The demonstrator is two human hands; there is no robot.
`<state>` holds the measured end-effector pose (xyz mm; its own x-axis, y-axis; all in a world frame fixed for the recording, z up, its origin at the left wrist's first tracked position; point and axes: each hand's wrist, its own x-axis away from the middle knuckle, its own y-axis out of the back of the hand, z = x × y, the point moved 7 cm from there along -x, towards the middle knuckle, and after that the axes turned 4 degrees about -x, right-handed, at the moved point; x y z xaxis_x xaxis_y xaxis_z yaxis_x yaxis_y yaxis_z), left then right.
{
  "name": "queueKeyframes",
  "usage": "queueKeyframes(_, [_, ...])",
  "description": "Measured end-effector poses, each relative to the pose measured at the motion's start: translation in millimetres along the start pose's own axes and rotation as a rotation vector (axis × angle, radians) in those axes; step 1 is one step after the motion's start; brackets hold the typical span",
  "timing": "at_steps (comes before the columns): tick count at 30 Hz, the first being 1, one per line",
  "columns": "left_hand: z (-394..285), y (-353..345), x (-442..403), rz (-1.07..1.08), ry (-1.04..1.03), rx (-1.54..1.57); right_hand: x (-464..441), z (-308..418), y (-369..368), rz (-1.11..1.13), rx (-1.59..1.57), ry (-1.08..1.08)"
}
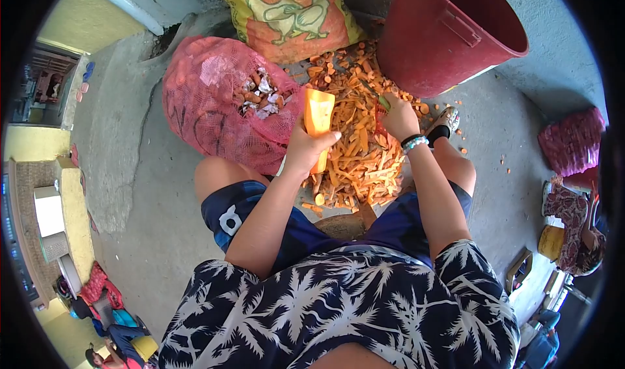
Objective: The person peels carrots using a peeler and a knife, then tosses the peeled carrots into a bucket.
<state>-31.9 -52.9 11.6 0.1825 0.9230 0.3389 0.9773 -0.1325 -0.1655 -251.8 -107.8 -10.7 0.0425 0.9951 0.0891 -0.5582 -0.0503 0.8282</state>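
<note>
My left hand (307, 146) is wrapped round a peeled orange carrot (319, 113), held upright beside the red mesh sack. My right hand (398, 118), with bracelets at the wrist, is closed over a heap of orange peelings (355, 141). From its fingers sticks out a small green piece (384, 102); what this belongs to is too small to tell. The pile of strips and cut ends lies on the floor between my legs. To the left of it rests the bulging mesh sack (215, 102), with carrots and crumpled paper showing through.
A large red bin (443, 37) stands at the upper right, next to a yellow and orange sack (293, 17) with bird pictures. A purple mesh sack (571, 141) lies at the far right. Other people (120, 346) sit at the lower left and right edges.
</note>
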Motion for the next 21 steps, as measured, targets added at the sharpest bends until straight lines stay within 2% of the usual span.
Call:
queueKeyframes(3, [-7, -1, -1, 0.018, -0.104, -0.084, 16, 34, 21, 0.018, -0.039, 0.066])
queueKeyframes(6, [-9, -1, 3, 0.037, -0.001, 0.082, 20, 36, 25, 0.008, -0.061, 0.141])
queueKeyframes(8, [-3, -5, 7, 0.072, 0.177, 0.438, 19, 29, 45, -0.200, -0.247, 0.180])
queueKeyframes(10, [2, -2, 6, 0.039, 0.194, 0.341, 19, 27, 68, -0.355, -0.584, 0.143])
queueKeyframes(12, [7, -3, 8, 0.057, 0.225, 0.362, 20, 32, 73, -0.289, -1.001, -0.019])
queueKeyframes(14, [14, -4, 4, 0.001, 0.219, 0.322, 29, 66, 73, -0.126, -1.051, -0.007])
queueKeyframes(15, [16, -2, 3, -0.059, 0.211, 0.284, 29, 78, 63, -0.079, -1.078, 0.137])
queueKeyframes(16, [16, -2, 4, -0.058, 0.211, 0.283, 31, 93, 53, 0.066, -1.044, 0.114])
queueKeyframes(18, [18, -2, 6, -0.026, 0.241, 0.151, 27, 103, 43, 0.063, -0.929, 0.243])
queueKeyframes(20, [41, 9, -2, -0.092, 0.265, 0.153, 3, 75, 38, -0.147, -1.064, 0.094])
queueKeyframes(21, [45, 10, 1, -0.052, 0.256, 0.099, -9, 63, 52, -0.387, -0.971, 0.214])
